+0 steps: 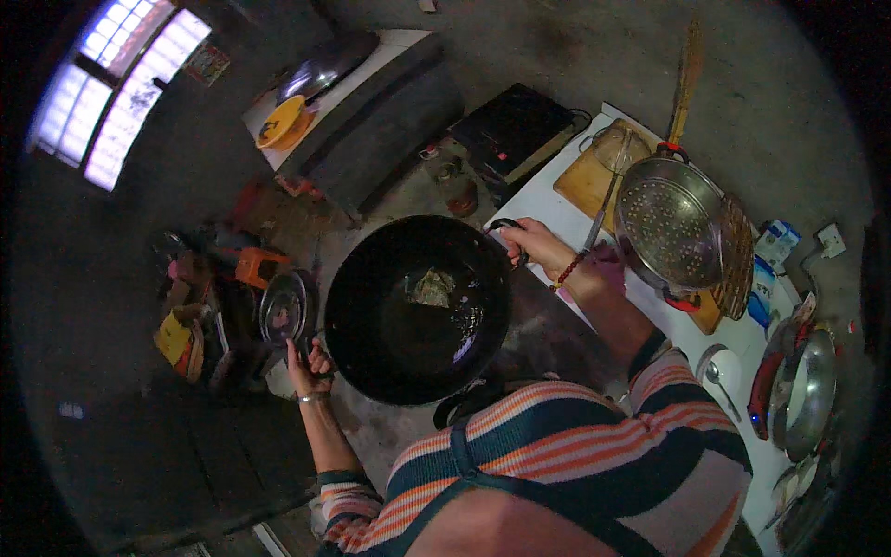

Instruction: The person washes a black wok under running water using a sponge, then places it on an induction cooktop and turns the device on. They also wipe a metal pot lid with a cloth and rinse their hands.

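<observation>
A large black wok (390, 334) is held level in front of my body between both hands. My right hand (532, 244) grips its black loop handle (507, 223) on the far right side. My left hand (310, 367) has its fingers curled at the opposite side, where the handle is mostly hidden, and one finger stretches out. Inside the wok lies a crumpled, brownish-green piece (431, 287), perhaps a scouring pad or cloth. Wet glints show on the wok's inner wall beside it. A round, shiny lid or dish (284, 310) is just beyond my left fingertip.
On the right, a white table (518, 205) carries a wooden board (574, 182), a wire skimmer (607, 198), a perforated metal steamer (668, 223), a bowl with a spoon (720, 376) and metal pans (811, 397). A yellow basin (284, 125) sits on the far counter (404, 52).
</observation>
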The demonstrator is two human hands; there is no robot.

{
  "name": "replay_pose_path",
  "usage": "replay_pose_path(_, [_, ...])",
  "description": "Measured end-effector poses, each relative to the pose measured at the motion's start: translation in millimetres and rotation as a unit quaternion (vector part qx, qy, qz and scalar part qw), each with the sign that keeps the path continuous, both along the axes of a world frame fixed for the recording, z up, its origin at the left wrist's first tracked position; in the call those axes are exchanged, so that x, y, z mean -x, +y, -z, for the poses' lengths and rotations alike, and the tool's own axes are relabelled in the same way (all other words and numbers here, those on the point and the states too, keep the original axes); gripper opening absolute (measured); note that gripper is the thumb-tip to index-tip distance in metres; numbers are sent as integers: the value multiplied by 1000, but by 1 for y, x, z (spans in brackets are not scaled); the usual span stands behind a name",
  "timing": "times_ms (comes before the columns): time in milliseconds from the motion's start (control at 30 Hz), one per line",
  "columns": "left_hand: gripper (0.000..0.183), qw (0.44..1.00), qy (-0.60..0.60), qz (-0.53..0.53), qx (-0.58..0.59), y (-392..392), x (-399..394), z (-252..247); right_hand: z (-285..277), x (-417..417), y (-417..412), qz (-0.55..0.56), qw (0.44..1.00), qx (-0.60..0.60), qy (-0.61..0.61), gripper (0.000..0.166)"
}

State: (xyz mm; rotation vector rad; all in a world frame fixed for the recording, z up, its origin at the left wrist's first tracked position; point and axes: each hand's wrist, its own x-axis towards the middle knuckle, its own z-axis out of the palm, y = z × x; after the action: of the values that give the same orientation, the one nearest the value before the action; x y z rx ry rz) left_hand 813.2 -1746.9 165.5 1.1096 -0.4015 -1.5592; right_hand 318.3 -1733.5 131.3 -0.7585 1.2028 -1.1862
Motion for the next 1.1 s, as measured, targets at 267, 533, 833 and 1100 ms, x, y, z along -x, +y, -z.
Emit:
replay_pose_path(267, [51,979,15,202,-10,-271,91,-9,21,48,-121,155,985,-55,-45,19])
replay_pose_path(533, [47,932,-113,345,15,-488,252,0,35,124,-201,305,949,-22,-73,18])
replay_pose_path(833, [45,863,-195,465,-9,-643,457,52,74,245,-278,459,887,2,-53,32])
replay_pose_path(1100, [42,821,-176,543,-7,-747,590,118,116,313,-320,529,846,-69,12,49])
